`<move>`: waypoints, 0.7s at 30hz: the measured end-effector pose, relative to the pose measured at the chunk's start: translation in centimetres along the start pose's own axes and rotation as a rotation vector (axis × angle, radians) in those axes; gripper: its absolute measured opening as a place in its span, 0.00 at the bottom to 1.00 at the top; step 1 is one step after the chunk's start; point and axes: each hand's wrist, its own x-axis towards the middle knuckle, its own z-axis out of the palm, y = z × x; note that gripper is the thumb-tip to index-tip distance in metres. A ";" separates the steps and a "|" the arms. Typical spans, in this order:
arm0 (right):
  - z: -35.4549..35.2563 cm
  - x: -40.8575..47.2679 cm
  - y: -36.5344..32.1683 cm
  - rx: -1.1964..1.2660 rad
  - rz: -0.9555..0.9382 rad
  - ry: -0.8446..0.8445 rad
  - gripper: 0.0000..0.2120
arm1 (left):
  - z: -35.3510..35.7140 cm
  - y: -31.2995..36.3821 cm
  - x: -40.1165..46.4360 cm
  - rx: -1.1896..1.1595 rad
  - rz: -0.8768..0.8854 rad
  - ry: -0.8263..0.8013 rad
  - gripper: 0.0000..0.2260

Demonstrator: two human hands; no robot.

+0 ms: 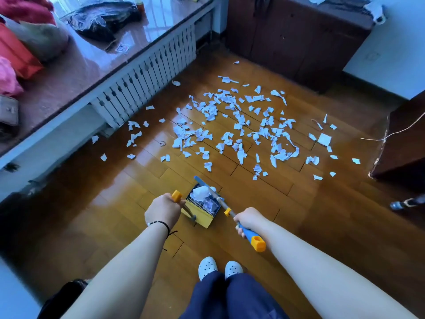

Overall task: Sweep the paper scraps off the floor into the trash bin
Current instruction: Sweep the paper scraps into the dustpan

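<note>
1. The left hand (163, 210) is curled around the orange-capped top of the upright handle of a yellow and dark blue plastic dustpan (201, 209), gripping it; a thin black cord bracelet (161, 224) circles that wrist.
2. The right hand (247, 219) is wrapped around the blue grip of a broom handle with a metal shaft and an orange end cap (250, 237). The shaft slants up and left from this hand, over the dustpan.
3. The dustpan sits on the glossy wooden plank floor (115, 203) between the two hands, its open mouth turned away from the person. A small heap of crumpled white paper lies inside it, against the comb teeth.
4. Beyond the dustpan, well apart from its mouth, many torn white paper scraps (236, 125) lie scattered across the floor, thickest straight ahead and thinning to either side.
5. Behind the dustpan, nearest the camera, are two white perforated clogs (219, 268) and dark blue trouser legs (230, 298).
6. Left of the scraps, a white slatted radiator cover (147, 74) runs under a wide reddish stone window ledge (76, 65) carrying a black bag (103, 19) and red and pink bundles.
7. Beyond the scraps stands a dark brown wooden cabinet (294, 40).
</note>
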 end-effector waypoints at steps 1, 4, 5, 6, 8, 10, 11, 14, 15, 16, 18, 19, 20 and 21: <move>-0.2 0.1 -0.2 0.009 -0.006 0.000 0.04 | -0.1 0.0 0.0 -0.005 -0.001 -0.001 0.18; -0.9 0.3 -0.8 0.020 -0.018 0.009 0.06 | -0.5 0.4 0.1 0.004 0.028 0.007 0.18; -1.1 0.5 -1.0 0.029 -0.023 0.014 0.06 | -0.6 0.5 0.1 0.016 0.041 0.009 0.19; -1.3 0.6 -1.2 0.028 -0.027 0.017 0.05 | -0.7 0.7 0.1 0.024 0.052 0.009 0.19; -1.9 0.9 -1.8 0.026 -0.032 0.022 0.04 | -0.7 1.3 0.3 0.029 0.065 0.014 0.19; -2.6 1.5 -2.5 0.035 -0.041 0.030 0.04 | -0.7 2.0 0.7 0.027 0.065 0.020 0.19; -3.0 1.9 -2.9 0.033 -0.043 0.035 0.04 | -0.6 2.5 0.9 0.026 0.063 0.024 0.19; -4.5 2.9 -4.1 0.046 -0.049 0.034 0.09 | -0.5 4.3 1.5 0.015 0.043 0.035 0.18; -5.0 3.2 -4.5 0.041 -0.047 0.032 0.09 | -0.4 5.0 1.7 0.002 0.028 0.041 0.18; -5.5 3.4 -4.9 0.032 -0.042 0.033 0.08 | -0.4 5.6 1.8 -0.013 0.011 0.048 0.18; -6.9 4.0 -6.0 0.013 -0.037 0.029 0.07 | -0.2 7.2 2.1 -0.043 -0.037 0.058 0.17; -7.6 4.4 -6.7 0.010 -0.037 0.024 0.06 | -0.1 8.0 2.4 -0.056 -0.067 0.059 0.17; -8.1 4.6 -7.2 0.008 -0.030 0.024 0.06 | -0.1 8.6 2.6 -0.065 -0.091 0.055 0.17; -9.0 4.9 -8.0 -0.001 -0.019 0.020 0.05 | 0.1 9.5 2.9 -0.072 -0.116 0.052 0.17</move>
